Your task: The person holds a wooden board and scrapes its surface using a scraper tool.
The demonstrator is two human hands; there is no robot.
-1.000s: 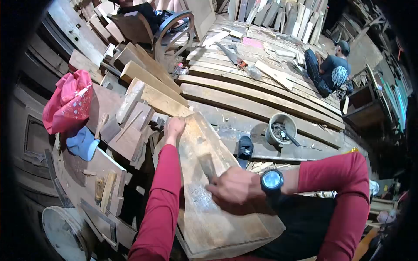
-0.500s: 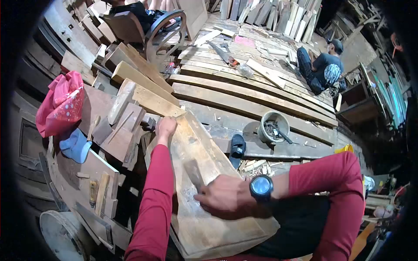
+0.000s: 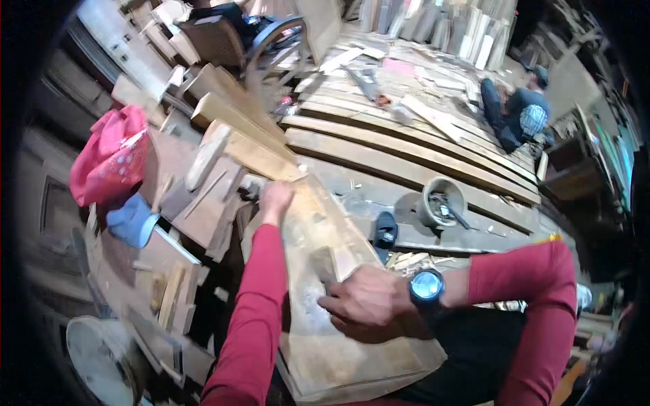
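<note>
A long pale wooden panel (image 3: 365,355) lies slanted before me, with raised edges and a whitish, putty-like smear (image 3: 313,308) near its middle. My left hand (image 3: 276,197) is closed over the panel's far left edge. Lower down, my right hand (image 3: 365,294), with a watch on its wrist, has its fingers closed on a flat grey-brown scraper-like blade (image 3: 323,262). The blade leans over the panel just above the smear. Its grip end is hidden inside my hand, and motion blurs it a little.
Stacked boards and blocks (image 3: 203,203) stand at left with a pink bag (image 3: 112,159) and a blue cap (image 3: 132,220). A bucket (image 3: 443,203) holding tools and a dark slipper (image 3: 386,230) are beyond the panel. Long beams (image 3: 406,159) cross the floor; a person (image 3: 518,111) sits far right.
The whole view has shifted, so everything appears farther right and slightly lower. Both hands keep their holds, and the right hand's place on the panel is nearly the same.
</note>
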